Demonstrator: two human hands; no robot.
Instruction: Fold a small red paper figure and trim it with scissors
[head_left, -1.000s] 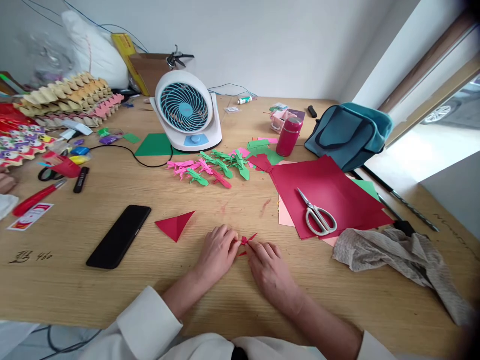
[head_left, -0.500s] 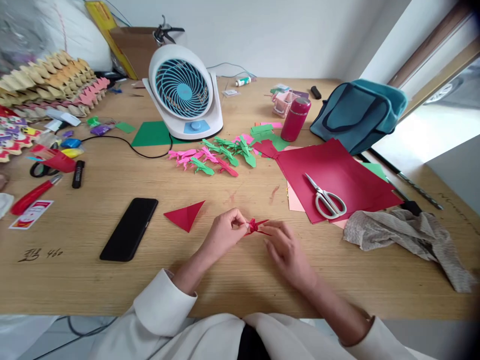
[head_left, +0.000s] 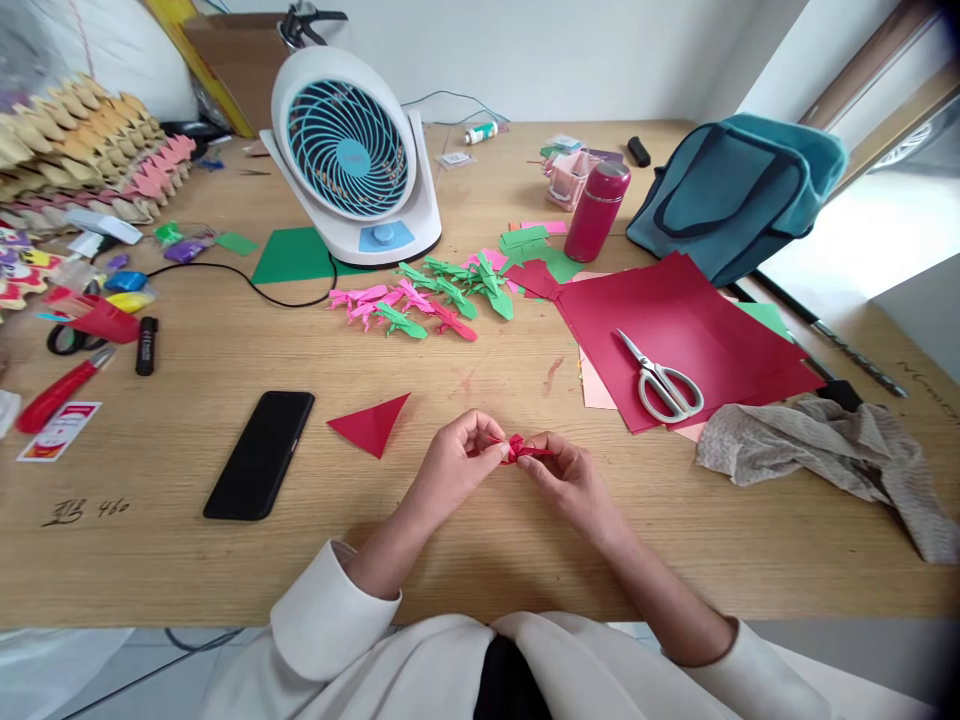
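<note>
Between my two hands is a small piece of folded red paper [head_left: 516,447], held just above the table. My left hand [head_left: 463,462] pinches its left side with thumb and forefinger. At its right side, my right hand [head_left: 574,485] has thumb and fingers closed on a thin red strip of it. The fingertips hide part of the folds. A red paper triangle [head_left: 370,424] lies on the table left of my left hand. Beyond the hands, several folded green paper figures [head_left: 454,290] and pink paper figures [head_left: 367,302] lie in a pile.
White-handled scissors [head_left: 664,385] rest on red paper sheets [head_left: 720,340] at the right, beside a crumpled cloth [head_left: 795,450]. A black phone [head_left: 260,455] lies at the left. Farther back stand a fan [head_left: 360,150], a red flask [head_left: 598,212] and a teal bag [head_left: 739,195].
My right fingers, spread beside the folded paper before, have closed on its right strip. My left hand keeps its pinch. The camera view has shifted slightly.
</note>
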